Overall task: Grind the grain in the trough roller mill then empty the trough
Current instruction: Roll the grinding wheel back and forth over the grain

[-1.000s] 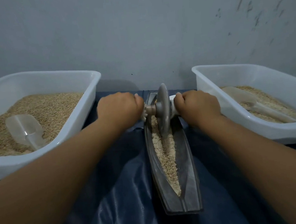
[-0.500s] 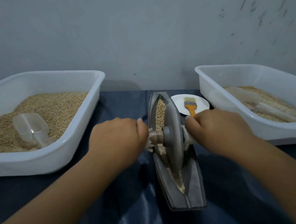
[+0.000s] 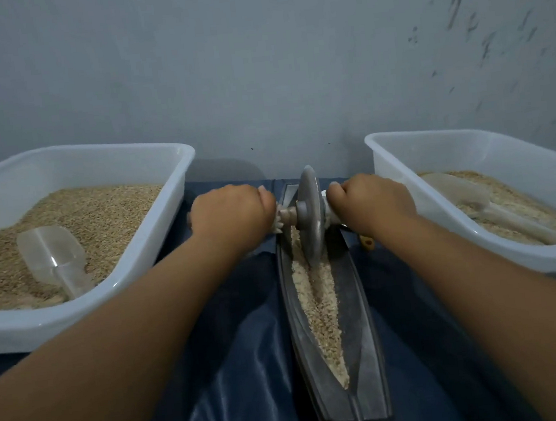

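A long dark trough runs away from me on the blue cloth, with a strip of pale crushed grain along its groove. The grey roller wheel stands upright at the trough's far end. My left hand grips the axle handle on the wheel's left side. My right hand grips the handle on its right side. Both arms are stretched forward.
A white tub of whole grain with a clear scoop sits at the left. A second white tub at the right holds grain and another scoop. An orange brush tip shows under my right wrist. A grey wall stands behind.
The wheel was pulled toward me to mid-trough half a second ago. It has now rolled back to the far end, with both hands still on the handles, hiding the brush plate.
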The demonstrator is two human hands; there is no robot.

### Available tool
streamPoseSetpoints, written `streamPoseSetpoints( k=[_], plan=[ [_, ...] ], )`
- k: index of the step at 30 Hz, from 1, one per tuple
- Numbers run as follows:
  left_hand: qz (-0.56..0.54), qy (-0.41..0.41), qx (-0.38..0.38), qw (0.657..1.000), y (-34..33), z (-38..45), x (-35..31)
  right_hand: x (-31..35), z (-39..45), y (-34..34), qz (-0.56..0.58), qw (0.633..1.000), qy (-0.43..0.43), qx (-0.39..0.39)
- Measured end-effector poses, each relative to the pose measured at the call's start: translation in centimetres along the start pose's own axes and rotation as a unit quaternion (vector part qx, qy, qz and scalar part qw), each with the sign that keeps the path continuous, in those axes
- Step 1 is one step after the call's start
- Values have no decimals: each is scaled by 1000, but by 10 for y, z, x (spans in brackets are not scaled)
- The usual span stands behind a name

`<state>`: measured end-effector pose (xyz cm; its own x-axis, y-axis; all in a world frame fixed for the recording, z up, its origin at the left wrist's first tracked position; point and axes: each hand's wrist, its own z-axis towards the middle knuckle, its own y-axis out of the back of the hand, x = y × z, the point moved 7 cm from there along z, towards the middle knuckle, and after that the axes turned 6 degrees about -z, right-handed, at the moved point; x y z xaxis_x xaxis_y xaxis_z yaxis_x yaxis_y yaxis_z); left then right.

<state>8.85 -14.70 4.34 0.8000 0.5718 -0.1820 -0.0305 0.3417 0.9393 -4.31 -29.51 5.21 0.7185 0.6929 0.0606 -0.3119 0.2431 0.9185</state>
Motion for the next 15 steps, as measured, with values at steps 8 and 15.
streamPoseSetpoints(
  k=[8,15],
  plan=[
    [42,-41,-49,997,2,-30,-8,2,-49,8,-55,994,60,73],
    [82,-183,-20,980,18,-97,-18,-1,-105,39,1,988,53,143]
  ],
)
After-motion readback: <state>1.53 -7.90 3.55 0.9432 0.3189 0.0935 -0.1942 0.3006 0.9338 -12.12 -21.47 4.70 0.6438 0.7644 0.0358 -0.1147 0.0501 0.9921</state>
